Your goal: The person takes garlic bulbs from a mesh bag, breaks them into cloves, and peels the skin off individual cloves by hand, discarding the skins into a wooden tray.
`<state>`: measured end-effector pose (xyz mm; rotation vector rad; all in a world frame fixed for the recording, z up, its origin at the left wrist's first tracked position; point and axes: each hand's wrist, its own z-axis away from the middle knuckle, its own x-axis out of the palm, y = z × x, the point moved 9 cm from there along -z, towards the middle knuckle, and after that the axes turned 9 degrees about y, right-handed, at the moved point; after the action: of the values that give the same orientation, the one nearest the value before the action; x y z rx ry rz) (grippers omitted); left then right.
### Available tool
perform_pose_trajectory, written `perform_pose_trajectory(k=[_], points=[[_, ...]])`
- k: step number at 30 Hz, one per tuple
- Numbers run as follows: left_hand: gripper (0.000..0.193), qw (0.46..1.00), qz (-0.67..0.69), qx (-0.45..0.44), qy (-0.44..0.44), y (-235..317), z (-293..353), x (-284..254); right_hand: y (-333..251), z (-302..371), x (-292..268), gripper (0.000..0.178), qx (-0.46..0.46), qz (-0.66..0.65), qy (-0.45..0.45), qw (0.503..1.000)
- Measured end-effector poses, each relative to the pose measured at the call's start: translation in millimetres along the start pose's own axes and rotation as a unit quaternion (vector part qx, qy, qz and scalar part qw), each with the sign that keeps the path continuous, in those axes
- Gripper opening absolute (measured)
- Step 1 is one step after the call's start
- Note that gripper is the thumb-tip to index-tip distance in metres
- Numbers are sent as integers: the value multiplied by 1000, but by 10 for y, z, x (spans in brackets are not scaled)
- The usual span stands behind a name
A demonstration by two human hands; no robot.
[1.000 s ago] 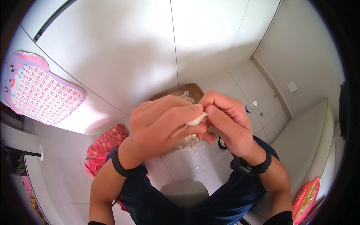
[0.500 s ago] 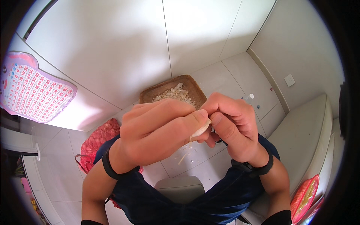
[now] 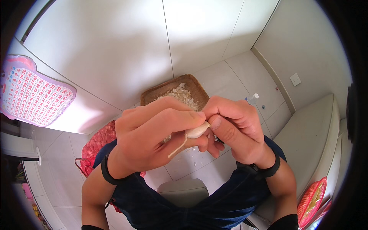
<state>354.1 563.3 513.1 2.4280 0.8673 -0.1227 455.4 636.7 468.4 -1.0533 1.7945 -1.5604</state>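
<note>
A pale garlic clove (image 3: pixel 196 131) with a thin dry strand of skin trailing from its lower left end is held in front of me. My left hand (image 3: pixel 151 132) grips it between thumb and fingers. At the clove's upper right tip, the thumb and forefinger of my right hand (image 3: pixel 237 128) pinch its end. Beyond the hands on the floor, a brown woven tray (image 3: pixel 153 94) holds a heap of papery peelings (image 3: pixel 182 95), partly hidden by my fingers.
A red mesh sack (image 3: pixel 100 141) of bulbs lies by my left leg. To the right stand a pale padded seat (image 3: pixel 306 142) and a red plastic basket (image 3: pixel 311 203). A small bottle (image 3: pixel 252 98) is on the floor. Peel scraps dot the tiles below my hands. A number chart (image 3: pixel 36 92) hangs at left.
Both hands have shifted slightly left, the left one opening its grip so more of the clove shows. The skin strand now hangs farther left.
</note>
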Motion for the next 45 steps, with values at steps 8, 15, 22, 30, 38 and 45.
perform_pose_trajectory(k=[8,15,22,30,38,45], points=[[35,999,19,-24,-43,-7,10,12,-10,11,-10,22,5,32,10,999],[37,997,30,-55,-43,-37,19,10,20,16,-6,22,-1,38,20,999],[39,997,24,-54,-46,-68,37,7,-20,30,-16,18,-51,98,51,993],[42,996,32,-67,-49,-85,51,14,-17,42,-24,20,-63,104,54,991],[42,996,45,-61,-45,-78,58,12,21,44,-14,26,-53,54,37,996],[37,998,9,-23,-59,-19,58,34,64,31,-10,24,-1,-29,4,1000]])
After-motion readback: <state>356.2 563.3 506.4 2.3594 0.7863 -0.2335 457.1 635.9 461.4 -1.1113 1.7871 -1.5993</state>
